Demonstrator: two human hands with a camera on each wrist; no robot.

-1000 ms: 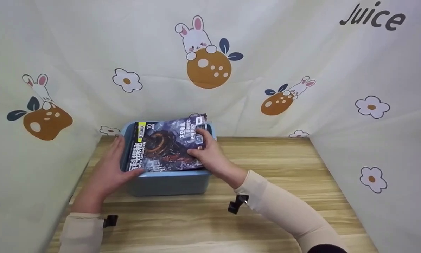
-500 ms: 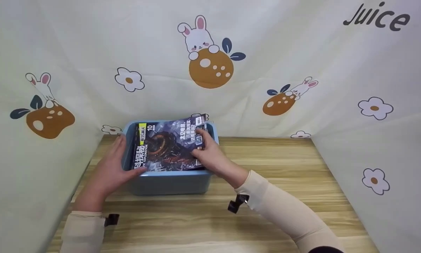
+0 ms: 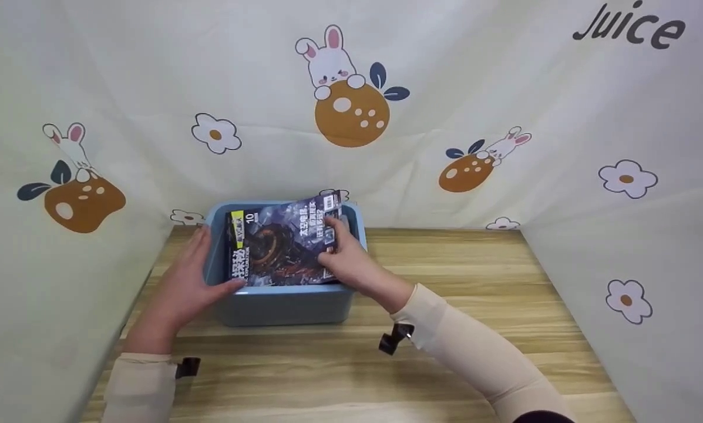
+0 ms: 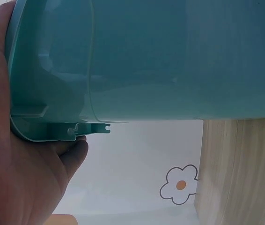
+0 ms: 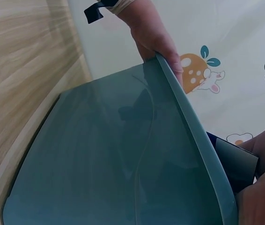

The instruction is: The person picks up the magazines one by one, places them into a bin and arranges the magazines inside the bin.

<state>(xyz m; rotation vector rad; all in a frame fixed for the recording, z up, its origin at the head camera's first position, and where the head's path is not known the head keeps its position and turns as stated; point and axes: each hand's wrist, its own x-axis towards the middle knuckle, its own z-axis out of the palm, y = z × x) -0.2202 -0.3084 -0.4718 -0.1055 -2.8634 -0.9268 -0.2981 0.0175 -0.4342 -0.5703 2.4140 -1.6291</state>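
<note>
A magazine (image 3: 286, 247) with a dark space-themed cover and white Chinese lettering lies face up in the mouth of a blue plastic bin (image 3: 286, 308). Its far right corner sticks up over the back rim. My right hand (image 3: 357, 261) pinches its right edge, thumb on the cover and the other fingers hidden beneath. At the bin's left side, my left hand (image 3: 184, 282) grips the rim, its thumb lying along the front corner. The left wrist view shows fingers (image 4: 76, 157) curled under the rim. Whatever lies below the magazine is hidden.
The bin stands on a wood-grain table (image 3: 445, 329), near its back edge. A pale cloth (image 3: 257, 70) printed with rabbits, oranges and flowers rises behind the table and along both sides.
The magazine has shifted within the bin mouth: the gap along its left edge is wider, and its far right corner sits slightly further left. Both hands keep their holds.
</note>
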